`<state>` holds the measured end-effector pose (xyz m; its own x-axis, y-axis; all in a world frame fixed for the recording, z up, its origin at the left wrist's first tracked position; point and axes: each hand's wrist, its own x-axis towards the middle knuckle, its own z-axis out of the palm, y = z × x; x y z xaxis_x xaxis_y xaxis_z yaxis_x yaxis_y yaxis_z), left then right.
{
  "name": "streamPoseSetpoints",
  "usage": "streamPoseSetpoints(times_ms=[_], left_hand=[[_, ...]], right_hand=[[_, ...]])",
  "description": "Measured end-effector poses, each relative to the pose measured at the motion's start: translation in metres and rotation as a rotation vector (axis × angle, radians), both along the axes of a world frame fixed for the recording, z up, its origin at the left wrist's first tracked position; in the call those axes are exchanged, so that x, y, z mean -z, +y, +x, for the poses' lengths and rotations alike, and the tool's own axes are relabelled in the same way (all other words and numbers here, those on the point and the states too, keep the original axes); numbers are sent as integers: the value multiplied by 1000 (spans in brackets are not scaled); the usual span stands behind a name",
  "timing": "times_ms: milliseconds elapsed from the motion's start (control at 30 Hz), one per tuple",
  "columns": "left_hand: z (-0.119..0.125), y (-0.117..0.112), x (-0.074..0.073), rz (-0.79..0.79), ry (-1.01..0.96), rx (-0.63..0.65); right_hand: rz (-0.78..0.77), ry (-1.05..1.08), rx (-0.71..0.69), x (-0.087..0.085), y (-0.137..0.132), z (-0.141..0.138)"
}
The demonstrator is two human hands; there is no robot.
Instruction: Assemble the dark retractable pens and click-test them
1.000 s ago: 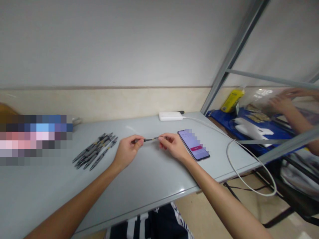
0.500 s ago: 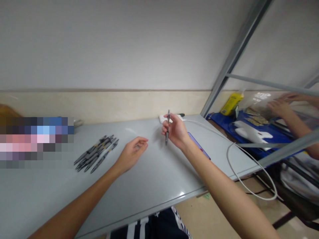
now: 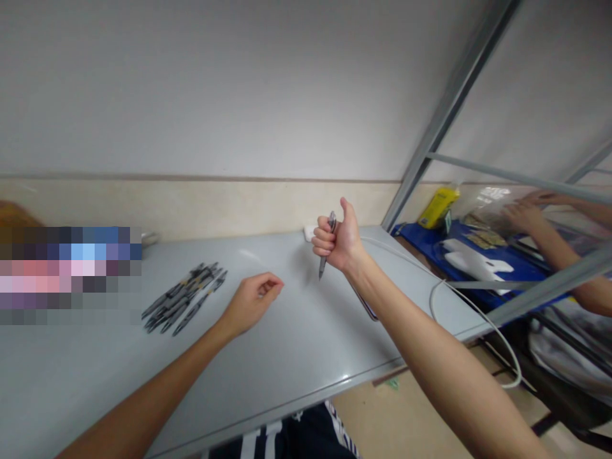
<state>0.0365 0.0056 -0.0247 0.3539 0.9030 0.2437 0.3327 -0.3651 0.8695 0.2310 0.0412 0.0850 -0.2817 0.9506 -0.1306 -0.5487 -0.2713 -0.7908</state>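
Grey pen [image 3: 322, 265] leans in the right hand [image 3: 343, 241], grip clenched; empty left hand [image 3: 251, 301] half-curled.

No legible text, marks on the yellow pack [image 3: 438, 208] too blurred.

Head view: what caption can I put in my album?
Right hand grips a pen, thumb up; left hand near more pens.

Desk [image 3: 287, 338]: pale grey. Pen pile [image 3: 184, 298], toward the left edge: dark grey with yellow bands. Held pen [image 3: 322, 265]: grey. Cable [image 3: 445, 281], at the right edge: white. Trousers [image 3: 306, 437], below the front edge: navy with white stripes.
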Motion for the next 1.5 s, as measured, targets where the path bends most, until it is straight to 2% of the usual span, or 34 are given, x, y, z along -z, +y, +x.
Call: streamPoseSetpoints(times_ms=[733,967,1500], left_hand=[[-1,-1,-2,68,63,-34],[-1,-2,-3,89,71,-56],[-1,-2,-3,98,106,-54]], right_hand=[[8,-30,64,-10,-8,-1],[28,-92,180,-4,-10,1],[26,-86,245,14,-6,6]])
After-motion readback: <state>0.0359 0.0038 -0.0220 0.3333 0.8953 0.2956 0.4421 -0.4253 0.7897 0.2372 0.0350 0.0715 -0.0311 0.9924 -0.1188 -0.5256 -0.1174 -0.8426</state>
